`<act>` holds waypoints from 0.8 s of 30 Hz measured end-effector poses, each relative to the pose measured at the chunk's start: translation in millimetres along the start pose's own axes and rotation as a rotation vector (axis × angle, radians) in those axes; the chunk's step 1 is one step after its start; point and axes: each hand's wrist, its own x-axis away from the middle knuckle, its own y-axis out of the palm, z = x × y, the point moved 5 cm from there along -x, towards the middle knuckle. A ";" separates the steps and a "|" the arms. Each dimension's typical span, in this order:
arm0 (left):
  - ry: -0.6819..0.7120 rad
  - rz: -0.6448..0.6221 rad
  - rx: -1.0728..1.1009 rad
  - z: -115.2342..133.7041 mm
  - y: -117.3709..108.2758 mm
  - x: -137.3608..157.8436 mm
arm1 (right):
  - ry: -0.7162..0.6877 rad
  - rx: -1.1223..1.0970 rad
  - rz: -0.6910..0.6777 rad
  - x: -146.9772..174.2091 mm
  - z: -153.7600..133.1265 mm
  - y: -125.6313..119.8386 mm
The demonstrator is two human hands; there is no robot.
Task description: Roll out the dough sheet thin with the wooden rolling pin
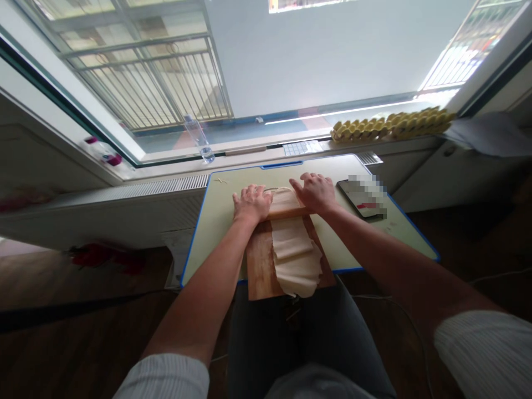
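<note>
A wooden rolling pin (290,213) lies across a long sheet of pale dough (297,269). My left hand (252,203) presses on its left end, the fingers reaching forward over it. On the other end rests my right hand (316,192), fingers bent over the pin. The dough has uneven edges and a fold across its near half. Beneath it is a brown wooden board (261,269), whose near end juts past the table edge towards my lap. My hands hide both ends of the pin.
The small table (220,221) has a blue rim. A phone (361,198), partly pixelated, lies right of my right hand. On the windowsill stand a clear bottle (199,138), a bottle with a pink label (103,152) and yellow egg trays (390,126). Cables run along the floor.
</note>
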 end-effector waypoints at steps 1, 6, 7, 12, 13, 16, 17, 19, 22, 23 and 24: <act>0.000 -0.002 0.002 0.7 -0.9 5.9 | -0.006 0.003 0.003 6.3 -0.4 -2.1; 0.017 0.040 -0.025 5.7 -6.2 47.4 | -0.067 0.020 0.031 54.8 -5.3 -14.5; 0.025 0.057 -0.034 7.0 -7.2 55.7 | -0.072 0.028 0.038 65.3 -6.4 -16.6; 0.031 0.118 -0.050 12.9 -9.6 86.7 | -0.072 0.050 -0.012 102.6 -8.7 -13.0; 0.020 0.134 -0.047 13.2 -9.7 90.9 | -0.058 0.050 -0.026 105.8 -8.0 -10.3; -0.004 0.175 -0.034 12.8 -8.3 99.2 | -0.024 0.053 -0.034 107.5 -6.5 -5.1; -0.008 0.181 -0.033 12.3 -7.4 99.8 | -0.023 0.058 -0.029 106.2 -7.0 -5.0; -0.018 0.188 -0.030 11.2 -6.4 97.7 | -0.027 0.069 -0.023 101.5 -9.1 -6.4; -0.050 0.215 -0.024 9.1 -7.8 87.0 | -0.026 0.085 -0.038 91.9 -13.4 -9.6; -0.060 0.221 -0.023 8.6 -8.5 82.1 | -0.021 0.088 -0.046 88.3 -14.5 -10.1; -0.069 0.219 -0.023 8.1 -9.1 76.8 | -0.018 0.089 -0.052 84.6 -15.4 -10.4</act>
